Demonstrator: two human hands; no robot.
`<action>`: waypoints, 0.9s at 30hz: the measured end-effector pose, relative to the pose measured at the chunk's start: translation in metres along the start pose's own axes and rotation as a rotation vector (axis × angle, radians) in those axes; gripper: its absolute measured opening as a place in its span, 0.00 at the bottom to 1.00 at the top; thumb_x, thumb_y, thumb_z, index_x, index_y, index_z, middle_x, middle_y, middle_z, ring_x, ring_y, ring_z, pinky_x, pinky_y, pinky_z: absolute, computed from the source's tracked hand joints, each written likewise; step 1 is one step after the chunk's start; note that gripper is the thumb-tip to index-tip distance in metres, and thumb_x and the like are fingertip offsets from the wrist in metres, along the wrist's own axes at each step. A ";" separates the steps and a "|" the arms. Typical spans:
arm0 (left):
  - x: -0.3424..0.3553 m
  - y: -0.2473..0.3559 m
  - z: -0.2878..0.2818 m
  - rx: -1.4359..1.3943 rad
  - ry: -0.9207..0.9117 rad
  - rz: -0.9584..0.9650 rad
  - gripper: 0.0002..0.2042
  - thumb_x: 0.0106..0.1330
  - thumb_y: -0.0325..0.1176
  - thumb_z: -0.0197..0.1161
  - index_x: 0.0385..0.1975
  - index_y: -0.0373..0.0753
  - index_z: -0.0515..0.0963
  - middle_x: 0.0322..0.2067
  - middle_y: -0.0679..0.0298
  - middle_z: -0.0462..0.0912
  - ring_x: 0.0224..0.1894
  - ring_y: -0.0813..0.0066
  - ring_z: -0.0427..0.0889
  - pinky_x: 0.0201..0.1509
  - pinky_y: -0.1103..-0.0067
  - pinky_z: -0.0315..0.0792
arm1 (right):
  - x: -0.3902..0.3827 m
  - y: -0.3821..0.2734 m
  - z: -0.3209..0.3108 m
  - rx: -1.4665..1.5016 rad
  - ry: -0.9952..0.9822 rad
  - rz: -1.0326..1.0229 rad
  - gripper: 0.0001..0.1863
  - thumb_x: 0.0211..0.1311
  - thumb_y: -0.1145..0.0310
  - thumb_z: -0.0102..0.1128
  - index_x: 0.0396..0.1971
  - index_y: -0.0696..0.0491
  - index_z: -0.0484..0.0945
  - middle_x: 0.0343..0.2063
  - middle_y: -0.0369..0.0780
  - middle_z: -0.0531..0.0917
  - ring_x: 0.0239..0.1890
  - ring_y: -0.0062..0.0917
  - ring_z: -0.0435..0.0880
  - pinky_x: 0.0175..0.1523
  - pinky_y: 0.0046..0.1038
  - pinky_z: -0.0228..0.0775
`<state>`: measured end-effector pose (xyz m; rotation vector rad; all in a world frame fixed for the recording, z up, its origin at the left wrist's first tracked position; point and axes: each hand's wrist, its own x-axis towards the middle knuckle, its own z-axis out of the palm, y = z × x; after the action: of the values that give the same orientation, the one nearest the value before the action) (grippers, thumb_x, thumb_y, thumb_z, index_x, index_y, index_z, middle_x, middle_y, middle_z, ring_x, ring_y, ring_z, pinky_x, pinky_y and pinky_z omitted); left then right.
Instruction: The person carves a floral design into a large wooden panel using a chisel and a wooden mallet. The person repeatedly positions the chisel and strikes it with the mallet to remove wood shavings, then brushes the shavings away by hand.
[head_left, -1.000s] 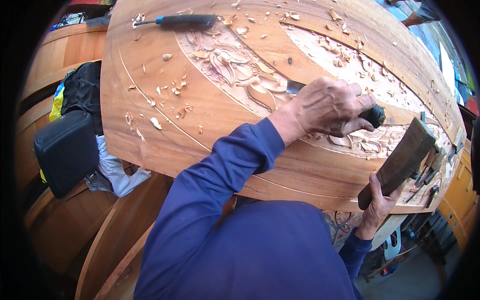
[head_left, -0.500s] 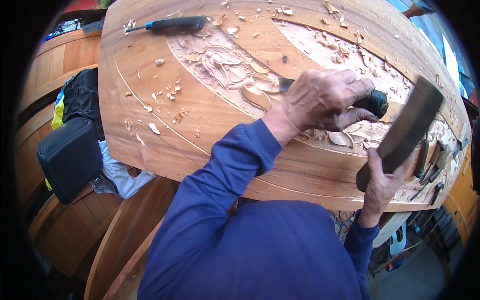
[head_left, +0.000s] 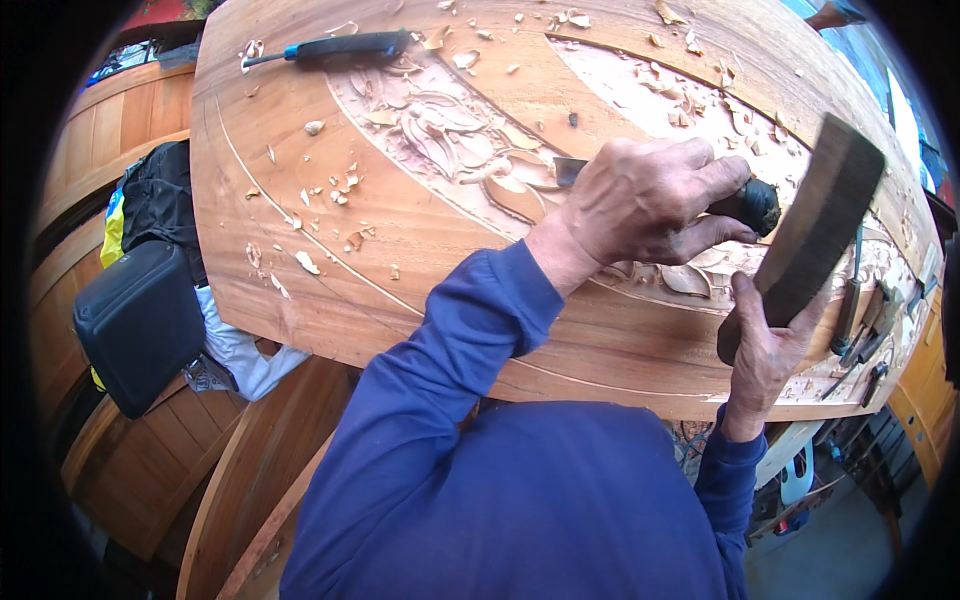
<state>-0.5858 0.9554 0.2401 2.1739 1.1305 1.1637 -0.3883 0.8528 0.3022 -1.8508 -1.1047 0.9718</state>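
My left hand (head_left: 650, 200) grips a chisel (head_left: 745, 207) with a black-wrapped handle; its flat blade (head_left: 568, 172) lies low over a carved floral band (head_left: 440, 135) in a large wooden panel (head_left: 260, 300). My right hand (head_left: 760, 355) holds a dark wooden block (head_left: 820, 210) upright and slanted, just right of the chisel's handle end, with a small gap between them. Pale shavings (head_left: 350, 185) are scattered over the panel. A black-handled tool (head_left: 355, 48) lies near the upper left of the panel, and several more carving tools (head_left: 860, 330) lie at the right end.
Left of the panel are a black case (head_left: 135, 325), dark cloth (head_left: 165, 210), white fabric (head_left: 235, 340) and stacked wooden panels (head_left: 130, 110). Curved boards (head_left: 250, 480) stand below. Part of another person's limb (head_left: 835, 15) shows at the top right edge.
My right hand has raised the block and swung it up and rightward, most of this in the first half second. My left hand and the chisel have stayed nearly in place.
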 end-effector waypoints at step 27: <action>-0.086 0.071 -0.066 0.132 -0.311 -0.184 0.32 0.60 0.52 0.75 0.63 0.45 0.82 0.27 0.68 0.77 0.26 0.71 0.80 0.27 0.75 0.74 | -0.013 0.023 -0.027 -0.029 -0.123 -0.006 0.50 0.59 0.80 0.78 0.79 0.54 0.60 0.63 0.42 0.78 0.63 0.27 0.78 0.67 0.31 0.72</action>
<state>-0.6353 0.8439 0.2839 2.1963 1.2628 0.6624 -0.3608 0.8268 0.2966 -1.8295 -1.2031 1.0834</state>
